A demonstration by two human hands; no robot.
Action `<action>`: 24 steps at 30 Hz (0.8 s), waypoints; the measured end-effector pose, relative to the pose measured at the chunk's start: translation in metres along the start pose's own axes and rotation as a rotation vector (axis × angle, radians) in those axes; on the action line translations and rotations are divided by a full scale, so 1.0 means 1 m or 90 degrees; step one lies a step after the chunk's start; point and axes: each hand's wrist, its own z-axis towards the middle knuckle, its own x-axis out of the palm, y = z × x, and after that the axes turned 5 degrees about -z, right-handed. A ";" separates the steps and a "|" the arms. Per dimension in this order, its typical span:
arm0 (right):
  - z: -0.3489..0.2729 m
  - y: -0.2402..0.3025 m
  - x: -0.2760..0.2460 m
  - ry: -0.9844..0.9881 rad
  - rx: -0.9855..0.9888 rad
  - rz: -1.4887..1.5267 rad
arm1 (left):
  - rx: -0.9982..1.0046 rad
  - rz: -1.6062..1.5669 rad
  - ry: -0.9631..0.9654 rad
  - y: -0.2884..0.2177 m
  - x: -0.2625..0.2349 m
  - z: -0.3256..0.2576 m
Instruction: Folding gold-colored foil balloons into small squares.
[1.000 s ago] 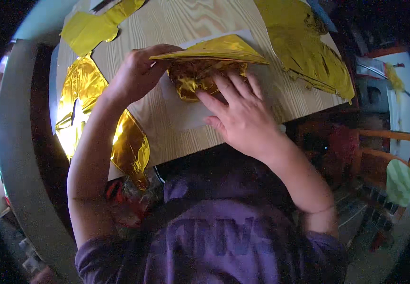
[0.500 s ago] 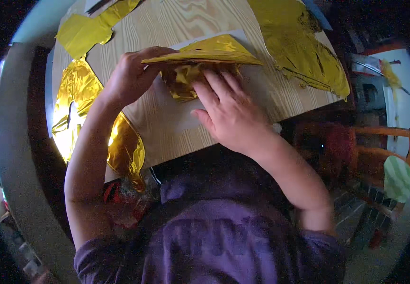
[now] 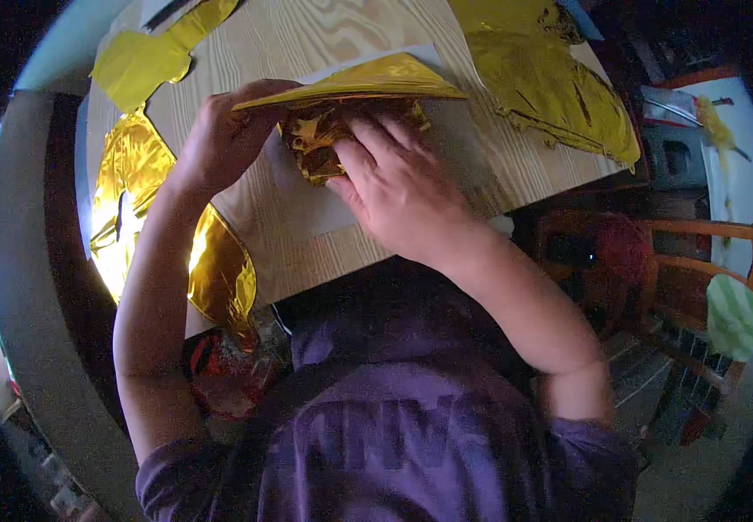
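Note:
A raised, thin-edged sheaf of gold foil sheets [image 3: 355, 87] stands tilted over the middle of the table. My left hand [image 3: 227, 143] pinches its left end, thumb and fingers closed round the edge. Below the sheaf, crumpled shiny gold foil [image 3: 317, 158] lies on a white sheet [image 3: 329, 216]. My right hand [image 3: 411, 196] rests on that lower foil with fingers stretched out and slightly apart, thumb to the left. Its fingertips go in under the sheaf, where they are partly hidden.
The wooden table [image 3: 342, 26] carries more gold foil [image 3: 137, 148] by my left forearm, a flat yellow piece [image 3: 137, 65] at the far left, and a large foil stack [image 3: 550, 87] on the right. A wooden chair [image 3: 694, 226] with a green striped piece [image 3: 735, 317] stands at right.
The sheaf and both hands have shifted slightly left, and the whole view has moved a little too. My left hand keeps its hold; my right fingers stay under the sheaf.

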 end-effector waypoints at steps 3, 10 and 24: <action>0.005 0.001 -0.001 0.009 0.002 -0.025 | 0.012 -0.004 -0.005 0.001 0.002 -0.001; 0.001 0.004 0.016 -0.045 0.017 -0.102 | 0.054 0.001 -0.007 0.002 0.006 -0.001; -0.003 0.005 0.023 -0.096 0.020 -0.047 | 0.144 0.042 -0.017 -0.013 0.019 -0.007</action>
